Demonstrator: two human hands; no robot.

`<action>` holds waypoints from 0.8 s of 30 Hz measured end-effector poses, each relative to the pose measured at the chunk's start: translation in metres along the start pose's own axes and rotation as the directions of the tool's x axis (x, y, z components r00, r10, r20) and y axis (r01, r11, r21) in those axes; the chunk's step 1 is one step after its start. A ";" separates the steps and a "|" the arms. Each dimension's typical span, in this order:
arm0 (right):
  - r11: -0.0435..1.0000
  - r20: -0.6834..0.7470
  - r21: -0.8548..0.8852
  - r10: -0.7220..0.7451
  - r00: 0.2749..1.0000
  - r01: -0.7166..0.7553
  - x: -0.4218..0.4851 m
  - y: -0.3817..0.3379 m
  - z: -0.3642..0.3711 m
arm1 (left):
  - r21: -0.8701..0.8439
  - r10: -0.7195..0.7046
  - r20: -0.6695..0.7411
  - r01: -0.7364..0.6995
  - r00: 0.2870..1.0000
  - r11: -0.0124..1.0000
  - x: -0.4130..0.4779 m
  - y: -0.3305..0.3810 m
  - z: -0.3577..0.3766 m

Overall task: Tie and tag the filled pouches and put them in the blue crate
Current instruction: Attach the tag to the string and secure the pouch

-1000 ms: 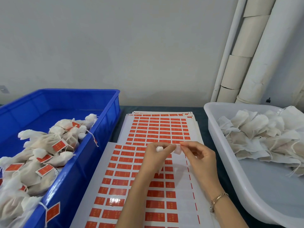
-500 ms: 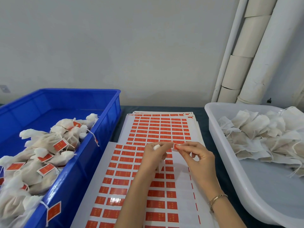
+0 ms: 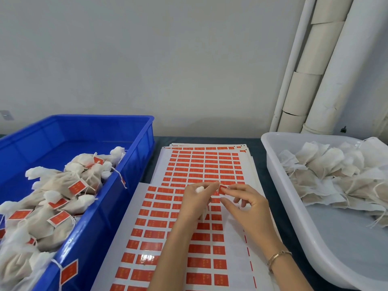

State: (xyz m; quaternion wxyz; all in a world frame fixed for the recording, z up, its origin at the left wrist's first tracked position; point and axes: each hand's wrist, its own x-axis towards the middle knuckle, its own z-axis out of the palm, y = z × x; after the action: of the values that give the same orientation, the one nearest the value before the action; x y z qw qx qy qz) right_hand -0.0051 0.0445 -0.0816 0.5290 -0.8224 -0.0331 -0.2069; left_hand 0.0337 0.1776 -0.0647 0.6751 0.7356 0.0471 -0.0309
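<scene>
**Tag held between two hands, crate at 9 o'clock**

The right hand (image 3: 247,206) pinches a red tag (image 3: 222,189) at its fingertips. The left hand (image 3: 193,200) curls round a pouch (image 3: 199,189) (only its white top shows) and meets the tag from 9 o'clock. I judge tagging is under way. Both hands hover over the sticker sheets (image 3: 159,234). The blue crate (image 3: 130,171) lies at 9 o'clock, nearer the left hand, and the white tub (image 3: 315,238) lies at 3 o'clock.

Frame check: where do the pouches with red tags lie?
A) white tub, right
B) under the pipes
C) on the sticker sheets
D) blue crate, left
D: the tagged pouches lie piled in the blue crate; the white tub holds only untagged pouches.
</scene>
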 end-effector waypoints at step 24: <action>0.995 -0.122 0.003 0.097 0.988 -0.098 0.005 0.008 -0.002 | 0.269 0.243 0.179 -0.285 0.953 0.920 0.002 -0.010 0.007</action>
State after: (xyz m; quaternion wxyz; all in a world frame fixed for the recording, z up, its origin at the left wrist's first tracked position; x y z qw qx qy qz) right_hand 0.0007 0.0381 -0.0859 0.5383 -0.8096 0.0398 -0.2307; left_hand 0.0349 0.1720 -0.0754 0.5586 0.8226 -0.1062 0.0017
